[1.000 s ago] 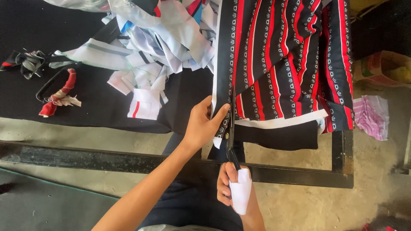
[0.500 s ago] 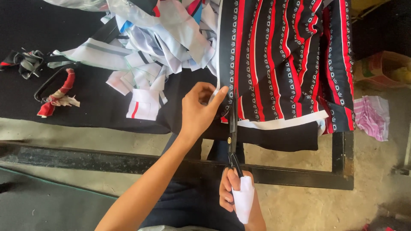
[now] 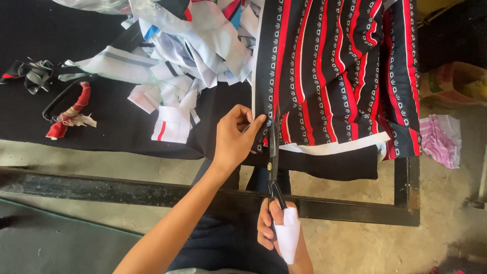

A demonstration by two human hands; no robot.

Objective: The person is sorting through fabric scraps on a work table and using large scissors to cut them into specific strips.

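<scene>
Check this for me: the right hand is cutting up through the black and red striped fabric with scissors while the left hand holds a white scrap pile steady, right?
Not quite. In the head view the left hand pinches the edge of the black and red striped fabric itself, beside the blades; the white scrap pile lies untouched farther left on the table. The rest holds: the right hand works the scissors up through that fabric.

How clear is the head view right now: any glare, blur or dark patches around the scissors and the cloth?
Head view: even daylight, no glare; the striped cloth is sharp, the left hand crisp; the dark scissors blend into black fabric at the table edge; the right hand is slightly soft; corners bend a little.
</scene>
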